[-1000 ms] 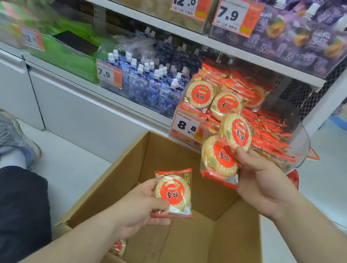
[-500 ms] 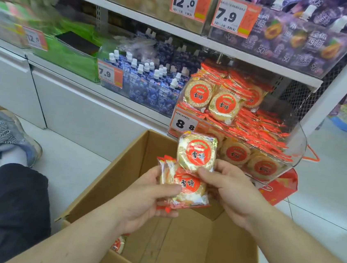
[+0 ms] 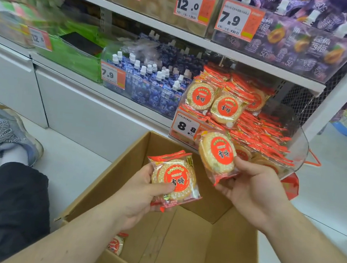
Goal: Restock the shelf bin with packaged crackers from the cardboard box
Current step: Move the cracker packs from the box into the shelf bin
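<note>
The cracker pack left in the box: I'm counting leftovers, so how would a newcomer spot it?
Start at the open cardboard box on the floor below the shelves. Look at its bottom near corner, beside the left forearm. The cracker pack lies there alone, half hidden, the only one in neither hand nor bin.

I'm getting bright, even store light; green packs (image 3: 56,39) at upper left smear with motion blur, shelf lines bow at the edges, hands sharp.

Our hands have parted: the right hand (image 3: 254,191) has lifted its cracker pack (image 3: 217,153) away from the left hand (image 3: 140,194), toward the shelf bin (image 3: 299,144).
</note>
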Motion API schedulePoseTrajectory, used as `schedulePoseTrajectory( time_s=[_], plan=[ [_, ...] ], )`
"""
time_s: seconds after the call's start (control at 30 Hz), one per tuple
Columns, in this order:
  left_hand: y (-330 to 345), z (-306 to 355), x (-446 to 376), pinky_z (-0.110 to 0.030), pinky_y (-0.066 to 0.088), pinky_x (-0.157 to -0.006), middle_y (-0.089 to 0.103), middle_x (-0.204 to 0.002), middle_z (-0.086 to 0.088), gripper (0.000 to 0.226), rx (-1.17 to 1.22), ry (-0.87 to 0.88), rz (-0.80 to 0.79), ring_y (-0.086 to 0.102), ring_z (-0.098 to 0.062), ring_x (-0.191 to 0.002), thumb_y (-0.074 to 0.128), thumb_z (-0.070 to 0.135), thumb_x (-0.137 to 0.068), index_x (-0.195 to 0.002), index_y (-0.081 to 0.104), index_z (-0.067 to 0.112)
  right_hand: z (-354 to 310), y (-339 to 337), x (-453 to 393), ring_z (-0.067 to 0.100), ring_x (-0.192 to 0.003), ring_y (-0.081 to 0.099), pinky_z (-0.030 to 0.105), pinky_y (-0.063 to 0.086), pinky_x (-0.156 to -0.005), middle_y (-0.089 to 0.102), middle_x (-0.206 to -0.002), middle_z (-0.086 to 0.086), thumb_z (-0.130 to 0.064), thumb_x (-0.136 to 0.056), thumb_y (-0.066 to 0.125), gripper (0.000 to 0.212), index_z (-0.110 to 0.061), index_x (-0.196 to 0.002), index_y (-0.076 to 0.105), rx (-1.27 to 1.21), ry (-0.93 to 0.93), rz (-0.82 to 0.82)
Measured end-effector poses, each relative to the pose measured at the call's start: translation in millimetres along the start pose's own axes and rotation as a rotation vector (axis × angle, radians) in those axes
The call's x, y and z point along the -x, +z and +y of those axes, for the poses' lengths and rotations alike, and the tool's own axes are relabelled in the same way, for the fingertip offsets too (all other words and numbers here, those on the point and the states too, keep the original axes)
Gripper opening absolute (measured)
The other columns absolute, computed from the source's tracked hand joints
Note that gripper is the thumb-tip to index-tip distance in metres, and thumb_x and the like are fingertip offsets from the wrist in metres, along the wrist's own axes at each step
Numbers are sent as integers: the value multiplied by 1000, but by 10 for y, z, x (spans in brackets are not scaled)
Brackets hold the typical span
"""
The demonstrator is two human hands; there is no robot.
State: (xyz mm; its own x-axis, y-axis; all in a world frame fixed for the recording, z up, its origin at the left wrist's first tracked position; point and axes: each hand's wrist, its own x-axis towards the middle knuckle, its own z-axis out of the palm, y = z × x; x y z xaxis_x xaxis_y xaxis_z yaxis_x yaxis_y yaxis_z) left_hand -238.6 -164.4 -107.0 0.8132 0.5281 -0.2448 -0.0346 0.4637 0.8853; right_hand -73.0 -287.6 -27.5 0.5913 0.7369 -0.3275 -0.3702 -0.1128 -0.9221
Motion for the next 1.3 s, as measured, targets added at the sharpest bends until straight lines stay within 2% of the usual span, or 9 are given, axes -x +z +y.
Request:
schedulePoseTrajectory(
  time_s=[0.2,0.33,0.5,0.63,0.7,0.8,0.87,1.03,1.3],
  plan=[
    [91,15,-6,-41,53,-75,72,-112,-4,45,56,35,-20,70,-27,-98,63,4,-88,-124,50,29,235,110,2,18,-81,59,35,38,-74,72,-84,0,-20,-97,47,24,-15,-93,70,297,-26,58],
    [147,28,-27,-42,53,-69,72,-110,-10,43,176,10,-19,70,-30,-90,53,0,-89,-122,53,28,299,207,75,4,-79,64,22,37,-69,75,-89,-5,-22,-101,47,24,-13,-96,69,525,-73,48],
    [257,93,-1,-31,48,-59,74,-100,-7,61,143,42,6,69,-20,-78,76,15,-63,-119,55,28,358,267,111,10,-77,61,29,44,-72,69,-77,-8,-32,-99,50,31,-16,-82,69,814,-169,87],
    [304,141,-26,-26,47,-57,74,-96,-2,69,22,79,39,69,-14,-76,82,19,-58,-120,53,29,318,283,152,4,-68,51,16,35,-57,56,-70,-9,-41,-94,53,30,-22,-73,61,1121,-304,100],
    [285,166,-38,-27,48,-57,75,-93,-3,68,20,79,36,70,-17,-75,79,13,-56,-118,54,26,271,239,127,3,-89,56,13,42,-71,61,-95,-13,-42,-86,66,18,-30,-100,64,1053,-321,106],
    [249,212,-50,-37,56,-69,74,-97,-9,69,3,71,-18,72,-26,-88,76,5,-55,-118,55,24,200,127,60,6,-111,54,26,46,-96,54,-125,-8,-45,-64,78,84,-29,-139,43,802,-226,14],
    [258,254,-71,-47,56,-84,71,-105,-16,77,-9,45,-86,69,-35,-97,78,3,-50,-121,55,22,154,101,64,8,-116,56,29,47,-99,53,-132,-5,-46,-56,76,100,-30,-145,36,597,-184,-132],
    [396,348,-174,-52,53,-90,68,-106,-24,81,-151,75,-188,67,-38,-92,71,10,-46,-124,52,19,168,156,102,1,-81,67,16,48,-62,70,-108,-2,-27,-68,64,61,-26,-127,49,401,-180,-236],
    [532,599,-302,-46,51,-97,71,-107,-9,80,-446,84,-203,67,-28,-103,73,25,-43,-120,52,27,94,78,66,10,-93,66,23,51,-68,69,-115,-3,-34,-75,64,58,-27,-130,48,428,-241,-118]
  ],
)
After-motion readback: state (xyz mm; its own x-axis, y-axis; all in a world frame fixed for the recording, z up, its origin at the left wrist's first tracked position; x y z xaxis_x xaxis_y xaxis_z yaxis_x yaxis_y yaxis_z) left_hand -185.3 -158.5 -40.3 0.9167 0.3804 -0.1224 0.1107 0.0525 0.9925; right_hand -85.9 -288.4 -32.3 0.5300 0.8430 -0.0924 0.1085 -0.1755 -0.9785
